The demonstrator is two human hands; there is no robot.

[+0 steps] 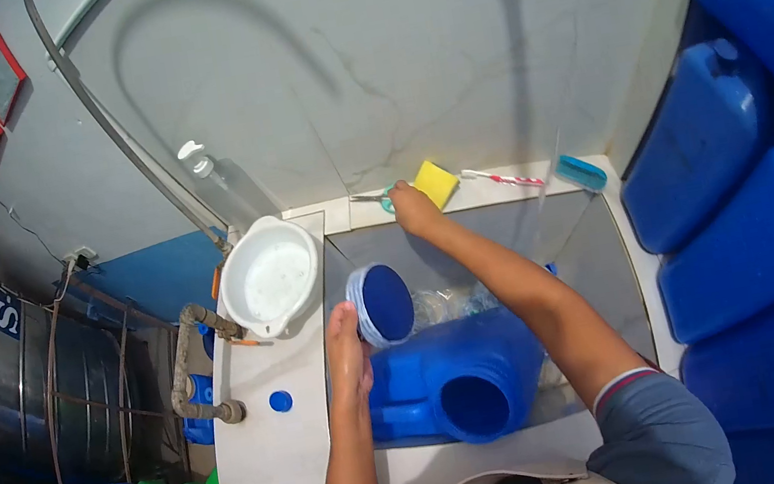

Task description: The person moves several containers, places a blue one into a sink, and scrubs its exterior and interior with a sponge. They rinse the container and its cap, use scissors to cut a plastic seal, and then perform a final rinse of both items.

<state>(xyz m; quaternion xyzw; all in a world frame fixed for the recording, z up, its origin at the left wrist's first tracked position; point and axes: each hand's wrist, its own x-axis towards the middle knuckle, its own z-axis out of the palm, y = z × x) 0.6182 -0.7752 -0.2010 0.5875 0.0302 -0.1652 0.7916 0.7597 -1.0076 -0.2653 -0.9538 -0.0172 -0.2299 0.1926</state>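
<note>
In my left hand (348, 347) is a large round screw lid (387, 303), its flat blue face turned to the right and its ridged rim pale. My right hand (417, 210) reaches to the back ledge, its fingers closed at the teal handle of a pair of scissors (387, 200). A yellow sponge (437, 183) lies just right of those fingers. Below both hands, a big blue jug (468, 371) lies in the grey basin (605, 278), its wide mouth uncovered and facing me. Clear plastic bottles (443, 305) lie behind the jug, partly hidden.
A white basin (268, 273) and a small blue cap (281, 401) sit on the left counter, near a pump bottle (220, 179). Along the ledge are a red-and-white toothbrush (503, 178) and a blue brush (582, 173). Blue jerrycans (697, 152) line the right; a steel tank (3, 374) stands left.
</note>
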